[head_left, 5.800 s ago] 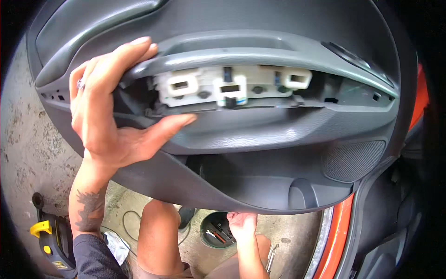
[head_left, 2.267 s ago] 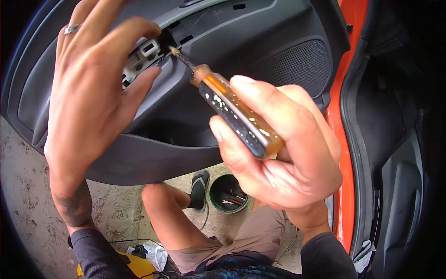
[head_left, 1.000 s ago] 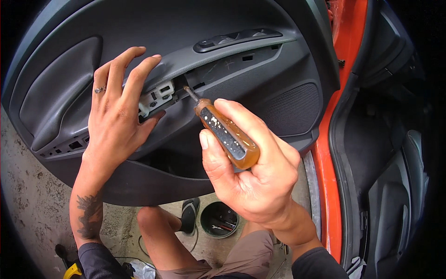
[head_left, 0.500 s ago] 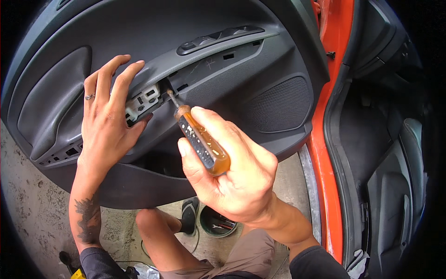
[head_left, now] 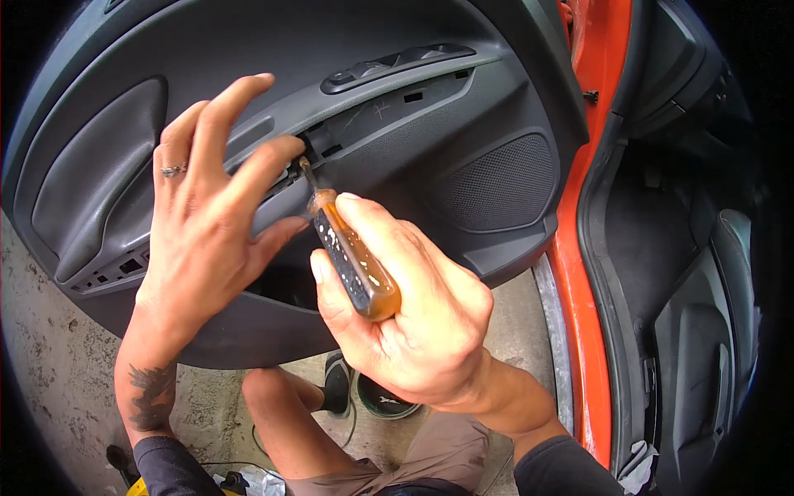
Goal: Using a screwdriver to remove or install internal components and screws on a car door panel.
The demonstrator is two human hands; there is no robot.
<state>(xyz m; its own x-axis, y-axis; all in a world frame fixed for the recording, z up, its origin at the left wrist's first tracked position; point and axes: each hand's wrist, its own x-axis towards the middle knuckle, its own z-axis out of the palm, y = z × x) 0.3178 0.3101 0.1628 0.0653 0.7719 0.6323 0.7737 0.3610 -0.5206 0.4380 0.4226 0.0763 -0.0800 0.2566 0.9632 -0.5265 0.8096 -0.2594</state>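
My right hand (head_left: 426, 318) grips a screwdriver (head_left: 354, 260) by its amber and black handle, which is flecked with pale spots. Its shaft points up and left into a dark gap in the armrest recess of a grey car door panel (head_left: 248, 50). My left hand (head_left: 198, 223) is open over the armrest, its fingers apart. The index fingertip reaches the edge of the gap close to the screwdriver's tip; whether it touches the tip I cannot tell. Behind this hand, the pale bracket in the recess is mostly hidden.
Window switches (head_left: 397, 66) sit above the recess, and a speaker grille (head_left: 500, 182) lies to its right. The orange door frame (head_left: 583, 331) borders the dark car interior. Below the door, a dark bucket (head_left: 385, 401) with tools stands beside my foot; a cable trails on the floor.
My left hand has shifted right, bringing its index finger to the gap and covering more of the bracket. The screwdriver and my right hand have tilted and shifted slightly left.
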